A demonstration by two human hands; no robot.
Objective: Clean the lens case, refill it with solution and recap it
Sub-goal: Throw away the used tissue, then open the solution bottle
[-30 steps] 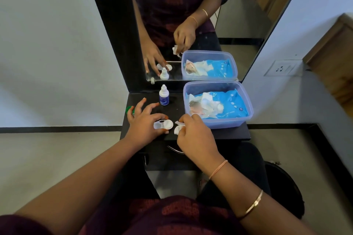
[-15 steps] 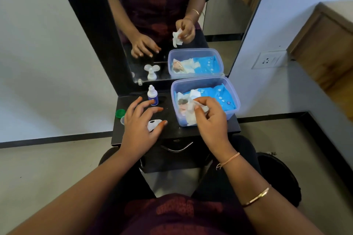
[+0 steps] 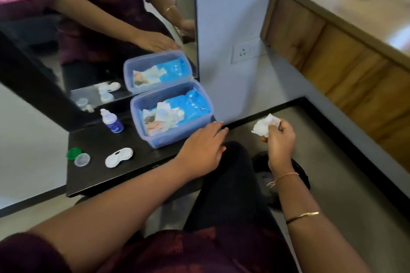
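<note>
The white lens case lies uncapped on the black shelf. Its two caps, one green and one clear, sit to its left. The small solution bottle stands upright behind it, near the mirror. My left hand rests flat and open at the shelf's right front corner, beside the blue box. My right hand is out to the right over the floor, pinching a crumpled white tissue.
A translucent blue box with a blue wipes pack and loose tissues stands at the shelf's right end. A mirror rises behind the shelf. A wall socket and a wooden cabinet are to the right. A dark bin sits below my right hand.
My left hand left the lens case and slid right to the shelf corner. My right hand pulled a tissue away from the box and swung right over the floor. The view turned right.
</note>
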